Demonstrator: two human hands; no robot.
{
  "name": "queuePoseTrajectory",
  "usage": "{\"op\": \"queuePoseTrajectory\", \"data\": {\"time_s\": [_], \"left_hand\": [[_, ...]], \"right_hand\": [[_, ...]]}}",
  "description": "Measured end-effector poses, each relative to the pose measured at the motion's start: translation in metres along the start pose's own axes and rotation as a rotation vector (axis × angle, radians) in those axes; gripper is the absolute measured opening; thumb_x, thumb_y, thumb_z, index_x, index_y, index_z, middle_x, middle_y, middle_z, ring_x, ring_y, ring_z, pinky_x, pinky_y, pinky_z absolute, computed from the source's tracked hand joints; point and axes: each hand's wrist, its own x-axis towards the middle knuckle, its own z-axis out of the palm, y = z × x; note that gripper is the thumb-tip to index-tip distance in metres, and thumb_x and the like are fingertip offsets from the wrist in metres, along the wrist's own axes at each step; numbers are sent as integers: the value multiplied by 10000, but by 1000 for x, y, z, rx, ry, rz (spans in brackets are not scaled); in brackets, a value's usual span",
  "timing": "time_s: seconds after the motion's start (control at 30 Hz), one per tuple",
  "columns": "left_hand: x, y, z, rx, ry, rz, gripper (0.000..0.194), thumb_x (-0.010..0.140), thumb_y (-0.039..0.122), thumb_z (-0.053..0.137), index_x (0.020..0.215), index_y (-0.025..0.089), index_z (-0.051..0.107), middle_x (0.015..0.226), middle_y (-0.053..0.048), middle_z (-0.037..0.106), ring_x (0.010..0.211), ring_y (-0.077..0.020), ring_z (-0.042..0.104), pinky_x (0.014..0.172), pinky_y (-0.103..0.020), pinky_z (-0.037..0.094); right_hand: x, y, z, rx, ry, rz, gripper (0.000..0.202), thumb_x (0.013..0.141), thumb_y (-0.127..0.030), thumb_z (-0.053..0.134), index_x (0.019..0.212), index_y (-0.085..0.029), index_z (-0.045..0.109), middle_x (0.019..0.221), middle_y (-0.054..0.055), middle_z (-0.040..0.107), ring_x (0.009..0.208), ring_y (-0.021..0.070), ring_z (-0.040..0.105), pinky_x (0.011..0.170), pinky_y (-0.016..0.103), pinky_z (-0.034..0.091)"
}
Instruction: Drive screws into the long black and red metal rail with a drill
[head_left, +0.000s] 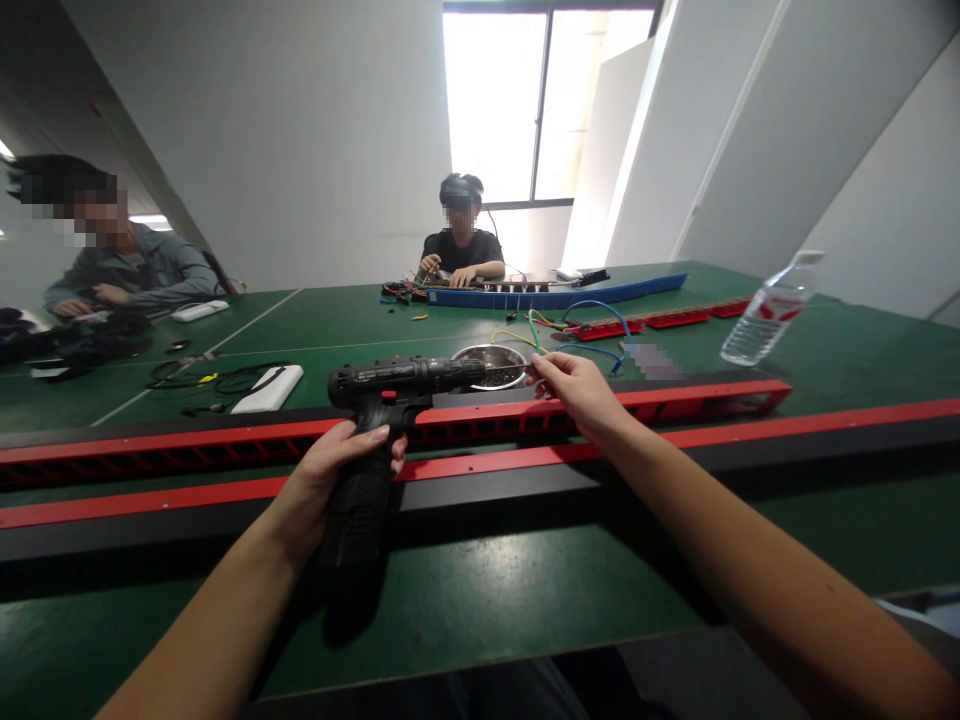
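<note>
My left hand (349,465) is wrapped around the grip of a black cordless drill (397,380), which points to the right. A thin bit (514,368) sticks out of its chuck. At the bit's tip, the fingers of my right hand (566,385) are pinched together; whatever small thing they hold is hidden. Just behind the bit is a round metal bowl (466,353) with small dark pieces in it. Under both hands, two long red and black rails (255,490) lie across the table, the farther one slotted.
A tilted-looking water bottle (772,315) stands at right on the green table (465,590). Behind lie loose wires (600,308), a red strip (675,318) and a blue strip (555,295). At left are a white power bank (268,388) and black cables. Two people sit across.
</note>
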Motion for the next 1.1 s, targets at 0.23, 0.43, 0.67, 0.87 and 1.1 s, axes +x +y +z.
{"op": "queuePoseTrajectory", "data": {"time_s": [0.23, 0.43, 0.67, 0.87, 1.1], "left_hand": [[-1, 0, 0, -15, 10, -12, 211, 789, 243, 777, 916, 105, 681, 839, -77, 649, 704, -149, 629, 616, -213, 558], [0, 0, 1, -27, 13, -8, 211, 799, 231, 773, 938, 100, 684, 848, -77, 653, 709, -148, 637, 631, -215, 570], [-1, 0, 0, -52, 29, -24, 219, 801, 216, 770, 961, 107, 670, 857, -72, 655, 705, -139, 638, 633, -207, 577], [-1, 1, 2, -58, 34, -20, 231, 800, 185, 755, 994, 105, 658, 863, -73, 657, 707, -139, 641, 644, -210, 579], [-1, 1, 3, -50, 57, -50, 245, 785, 186, 761, 992, 109, 653, 872, -75, 659, 691, -140, 643, 626, -217, 582]], "right_hand": [[-2, -2, 1, 58, -25, 27, 452, 772, -611, 764, 780, -169, 669, 750, 52, 703, 581, 119, 549, 558, 267, 461], [0, -2, 2, 169, -2, 107, 353, 838, -512, 729, 798, -167, 673, 756, 55, 712, 540, 105, 565, 530, 248, 444], [0, 1, 0, 83, 31, 42, 323, 821, -486, 748, 804, -173, 672, 757, 40, 706, 560, 112, 563, 564, 265, 452], [-1, 1, 0, 63, 3, 14, 374, 784, -537, 762, 794, -176, 664, 754, 39, 702, 573, 118, 548, 583, 279, 448], [1, 3, 1, 15, 9, -29, 334, 809, -502, 737, 775, -181, 651, 732, 33, 683, 574, 125, 554, 593, 286, 449]]}}
